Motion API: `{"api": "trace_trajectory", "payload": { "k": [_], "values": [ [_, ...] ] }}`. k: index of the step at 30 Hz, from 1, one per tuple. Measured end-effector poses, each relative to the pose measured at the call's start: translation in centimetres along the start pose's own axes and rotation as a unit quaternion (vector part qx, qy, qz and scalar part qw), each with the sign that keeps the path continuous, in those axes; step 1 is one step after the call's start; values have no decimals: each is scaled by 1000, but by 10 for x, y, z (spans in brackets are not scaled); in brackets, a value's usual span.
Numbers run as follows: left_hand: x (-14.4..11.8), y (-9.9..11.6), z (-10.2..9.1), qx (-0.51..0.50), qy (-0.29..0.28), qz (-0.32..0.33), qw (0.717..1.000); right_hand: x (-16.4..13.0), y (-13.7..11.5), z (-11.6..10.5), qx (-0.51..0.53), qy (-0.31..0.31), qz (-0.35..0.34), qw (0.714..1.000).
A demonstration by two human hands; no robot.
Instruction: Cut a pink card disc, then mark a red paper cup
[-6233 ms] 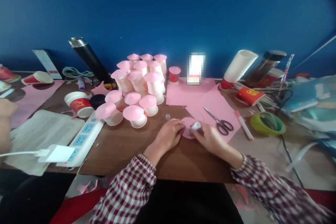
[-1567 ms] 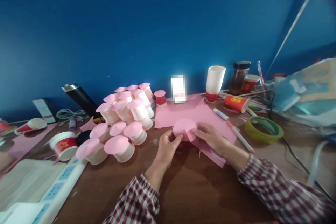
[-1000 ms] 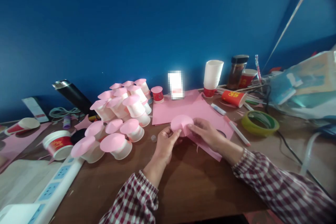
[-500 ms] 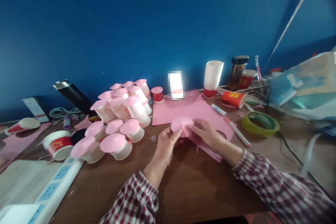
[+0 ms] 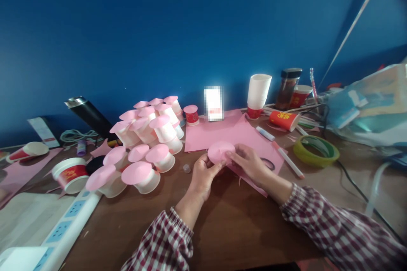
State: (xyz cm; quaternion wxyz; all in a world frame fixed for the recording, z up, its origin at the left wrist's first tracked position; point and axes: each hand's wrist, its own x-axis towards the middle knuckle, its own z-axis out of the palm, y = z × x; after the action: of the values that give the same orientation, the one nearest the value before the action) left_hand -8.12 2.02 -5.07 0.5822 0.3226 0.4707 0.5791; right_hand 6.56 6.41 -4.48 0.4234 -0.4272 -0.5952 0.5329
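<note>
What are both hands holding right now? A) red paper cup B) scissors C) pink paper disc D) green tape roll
C: the left hand and right hand pinch the pink paper disc between them above the table; the green tape roll lies untouched to the right.

You hold a pink paper disc (image 5: pixel 221 151) curled into a shallow cone, pinched at its near edge between your left hand (image 5: pixel 202 172) and right hand (image 5: pixel 249 163), raised just above the desk (image 5: pixel 229 216).
</note>
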Motion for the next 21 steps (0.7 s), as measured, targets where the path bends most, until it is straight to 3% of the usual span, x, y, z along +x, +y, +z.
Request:
{"api": "trace_trajectory", "payload": {
  "k": [6, 12, 21],
  "values": [
    [1, -2, 0, 0, 6, 5, 1000, -3, -4, 1, 22, -15, 6, 1000],
    [1, 0, -1, -10, 4, 5, 1000, -4, -2, -1, 46, -81, -11, 996],
    [-1, 2, 2, -21, -2, 24, 999, -4, 3, 1, 75, -81, 9, 994]
  ]
}}
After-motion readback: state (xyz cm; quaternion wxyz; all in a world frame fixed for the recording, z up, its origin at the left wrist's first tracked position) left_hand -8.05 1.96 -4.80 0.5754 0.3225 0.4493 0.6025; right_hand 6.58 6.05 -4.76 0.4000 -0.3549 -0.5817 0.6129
